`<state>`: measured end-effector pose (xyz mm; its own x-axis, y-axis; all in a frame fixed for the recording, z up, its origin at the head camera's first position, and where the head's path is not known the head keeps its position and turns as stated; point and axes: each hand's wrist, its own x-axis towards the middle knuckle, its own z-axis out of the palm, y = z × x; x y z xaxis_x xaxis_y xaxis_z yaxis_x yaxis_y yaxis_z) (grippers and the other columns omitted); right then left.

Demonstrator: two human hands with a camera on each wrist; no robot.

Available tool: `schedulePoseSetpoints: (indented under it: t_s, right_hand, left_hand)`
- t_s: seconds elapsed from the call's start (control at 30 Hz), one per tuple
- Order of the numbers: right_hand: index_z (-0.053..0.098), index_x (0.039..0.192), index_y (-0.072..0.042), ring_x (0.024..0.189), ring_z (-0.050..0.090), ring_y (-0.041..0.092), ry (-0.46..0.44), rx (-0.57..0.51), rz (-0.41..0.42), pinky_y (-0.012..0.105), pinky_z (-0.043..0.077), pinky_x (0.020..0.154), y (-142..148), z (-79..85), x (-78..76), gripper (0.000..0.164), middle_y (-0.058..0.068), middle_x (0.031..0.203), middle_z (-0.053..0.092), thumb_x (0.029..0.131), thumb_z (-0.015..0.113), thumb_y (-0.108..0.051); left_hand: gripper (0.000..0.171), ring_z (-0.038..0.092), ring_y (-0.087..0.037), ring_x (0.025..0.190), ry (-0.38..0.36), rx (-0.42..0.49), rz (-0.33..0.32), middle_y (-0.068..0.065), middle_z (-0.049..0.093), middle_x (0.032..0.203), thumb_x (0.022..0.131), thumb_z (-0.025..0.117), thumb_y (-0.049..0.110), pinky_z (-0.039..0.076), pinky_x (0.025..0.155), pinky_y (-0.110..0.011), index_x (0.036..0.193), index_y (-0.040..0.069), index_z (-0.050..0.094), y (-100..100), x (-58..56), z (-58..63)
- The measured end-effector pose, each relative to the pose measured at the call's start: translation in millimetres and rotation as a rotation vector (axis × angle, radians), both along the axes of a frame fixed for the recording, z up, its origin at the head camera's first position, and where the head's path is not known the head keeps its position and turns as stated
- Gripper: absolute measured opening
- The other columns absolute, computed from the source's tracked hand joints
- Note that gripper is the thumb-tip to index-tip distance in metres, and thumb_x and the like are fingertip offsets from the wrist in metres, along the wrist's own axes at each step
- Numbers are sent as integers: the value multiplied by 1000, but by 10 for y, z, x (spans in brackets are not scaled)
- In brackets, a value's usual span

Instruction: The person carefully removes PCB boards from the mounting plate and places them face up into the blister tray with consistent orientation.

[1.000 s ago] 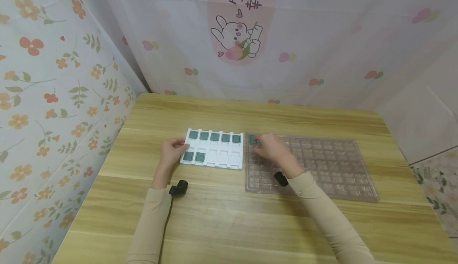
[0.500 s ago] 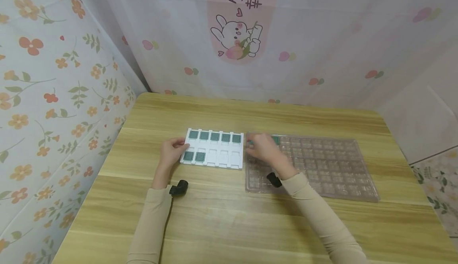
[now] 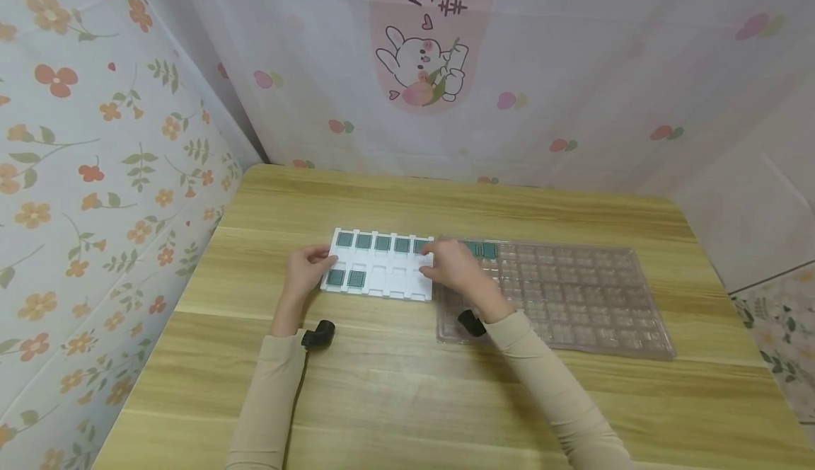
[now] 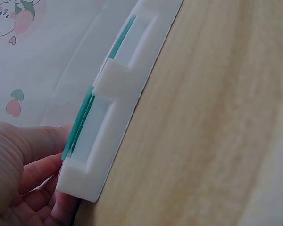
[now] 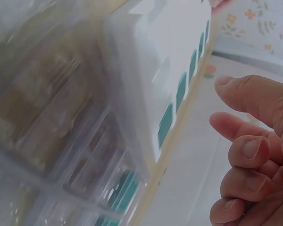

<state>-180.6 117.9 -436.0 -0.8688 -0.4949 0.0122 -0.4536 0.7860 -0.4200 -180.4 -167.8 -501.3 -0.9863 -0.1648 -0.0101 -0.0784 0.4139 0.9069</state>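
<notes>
Mid-desk point(image 3: 382, 392), the white tray point(image 3: 390, 262) lies flat with green square chips point(image 3: 363, 241) in its pockets: five across the far row, two at the left end of the near row. Chips look thin, light and stiff, so likely brittle and prone to skid on smooth plastic; edges only, no bending, no thumb on the face. Best grip is probably at the notches, where the left wrist view shows chip edges exposed. Tray looks light too, likely to slide if bumped. Left hand point(image 3: 303, 272) pinches its left end. Right hand point(image 3: 457, 266) is over its right end by the far-row end chip point(image 5: 165, 126), thumb and index parted, other fingers curled, nothing visible between them. Just beside sits the clear blister tray point(image 3: 576, 272), at least two green chips in its far row near the left end; can't tell if the trays touch. In the way: pocket ribs, close neighbours, blister rim, plus the right hand blocking the head view of that corner. Black wrist camera point(image 3: 471, 323) sits over the blister tray, could snag. Curtain point(image 3: 305, 95) behind is well apart.
</notes>
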Motion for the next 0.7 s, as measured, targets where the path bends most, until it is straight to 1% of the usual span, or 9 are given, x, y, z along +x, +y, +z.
schedulePoseSetpoints:
  t_s: [0.07,0.13,0.23,0.3,0.37,0.5,0.57,0.7]
  right_hand:
    - [67,107,0,55,45,11,-10,5,1,24,40,52,-34,5,0,29,9,78,61,83,71,-16]
    - [67,108,-1,55,45,12,-28,13,-2,24,38,50,-67,13,3,29,6,70,59,84,70,-17]
    - [66,108,-2,58,48,12,-41,16,-4,24,38,51,-115,16,7,29,5,69,62,84,70,-17]
    - [66,108,-2,57,47,11,-46,10,5,24,38,51,-143,13,14,29,5,68,62,84,70,-17]
    - [66,108,-1,53,42,9,-37,3,20,23,34,49,-170,5,19,28,4,62,58,84,70,-16]
    - [66,106,0,48,32,7,-15,-14,48,21,27,46,-230,-17,22,27,-1,51,45,83,70,-15]
    - [67,105,0,48,32,6,-1,-14,56,19,27,46,-265,-25,22,27,-5,51,42,83,70,-15]
    - [67,105,-1,47,32,5,12,-10,72,19,27,46,-336,-32,23,27,-6,50,40,83,70,-16]
  left_hand:
    - [29,61,-21,78,2,-4,-2,-25,66,95,80,71,3,43,62,-12,105,-10,66,0,0,2]
    - [30,61,-21,78,2,-8,-3,-25,66,95,80,71,4,43,62,-12,106,-10,65,-1,1,5]
    - [30,62,-25,81,-5,-13,-5,-25,66,96,80,70,4,42,62,-12,106,-10,65,-1,4,13]
    - [30,62,-27,83,-10,-15,-5,-25,66,96,81,70,4,42,63,-12,107,-10,65,-1,4,16]
    - [30,62,-29,84,-15,-17,-4,-25,66,96,81,70,5,42,63,-13,107,-10,65,0,6,18]
    - [31,62,-29,85,-23,-20,-3,-24,66,97,81,70,5,42,64,-13,108,-9,64,5,11,25]
    - [31,62,-29,85,-24,-19,-2,-24,66,97,82,70,5,42,64,-13,108,-9,64,7,13,27]
    - [31,62,-29,84,-22,-20,-3,-25,66,97,81,70,5,42,63,-13,108,-9,64,11,8,28]
